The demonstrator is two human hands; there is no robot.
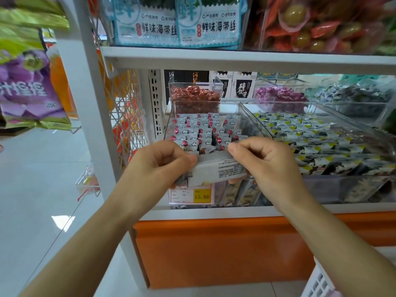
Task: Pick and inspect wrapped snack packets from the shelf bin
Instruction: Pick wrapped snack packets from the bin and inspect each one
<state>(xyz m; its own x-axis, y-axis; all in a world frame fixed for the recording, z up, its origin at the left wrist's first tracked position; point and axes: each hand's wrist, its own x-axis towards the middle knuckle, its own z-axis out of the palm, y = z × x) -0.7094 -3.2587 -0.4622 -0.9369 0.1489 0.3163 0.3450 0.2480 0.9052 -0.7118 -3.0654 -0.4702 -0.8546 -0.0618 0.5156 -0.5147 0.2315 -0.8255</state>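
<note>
Shop shelving in white with an orange base panel (214,243) fills the view, clear tubs ranged along its middle level. Both hands are raised near the front of the bin (214,102) that holds rows of grey packets (199,129) with red dots.

1 packet (220,170) is out of the bin and held up just in front of it, its fine-print side toward the camera. The left hand (158,161) pinches its left end between thumb and curled fingers; the right hand (263,161) pinches its upper right edge between thumb and forefinger. I judge the pick done for this packet and the inspection under way. Many more stand upright in the bin, so most of the task looks ahead.

Below the hands a price label (191,195) reads 15.80. To the right lies a second bin (310,136) of yellow-and-black packets; farther back sit red sweets (195,97) and purple sweets (278,95). Seaweed packs (177,22) stand on the shelf above, purple bags (25,82) hang at far left, and a white basket (321,281) shows at near right.

Nothing blocks the bin's open top, though the shelf above leaves limited headroom.
</note>
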